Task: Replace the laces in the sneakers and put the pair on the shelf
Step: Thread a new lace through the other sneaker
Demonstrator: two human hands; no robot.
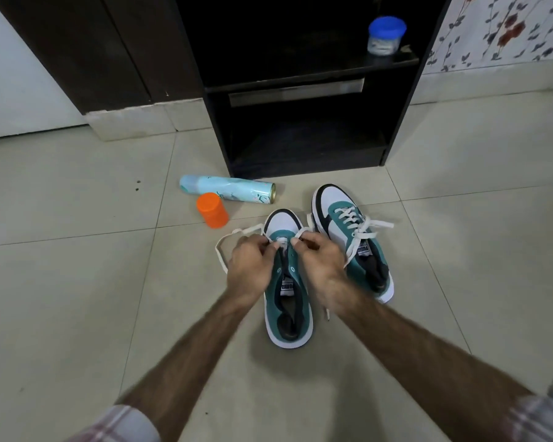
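1. Two sneakers sit on the tiled floor (77,314) before a dark shelf unit (304,138); going from the left, a pale blue spray can (227,193) lies on its side just in front of the unit's left corner.
2. Just beside the can, nearer the person, an orange cap (212,210) stands on the tile, apart from both shoes.
3. A white lace (224,247) loops out over the floor to the left of the nearer shoe, and its ends run up to the eyelets by the toe.
4. At that shoe's front eyelets, the left hand (253,266) has its fingertips drawn together, pinching the lace on the shoe's left side.
5. Under both hands is the near sneaker (288,311), teal with a white toe and sole, toe pointing at the shelf unit, laced only at the toe end.
6. Opposite it, the right hand (320,263) has its fingers curled in, pinching the lace on the shoe's right side.
7. To the right, just beside the first, stands the far sneaker (348,237), fully laced, its white lace tied in a bow (367,231).
8. Up on the unit's upper shelf, at the right, stands a clear jar with a blue lid (385,33).
9. A floral wall covering (498,30) fills the top right corner.
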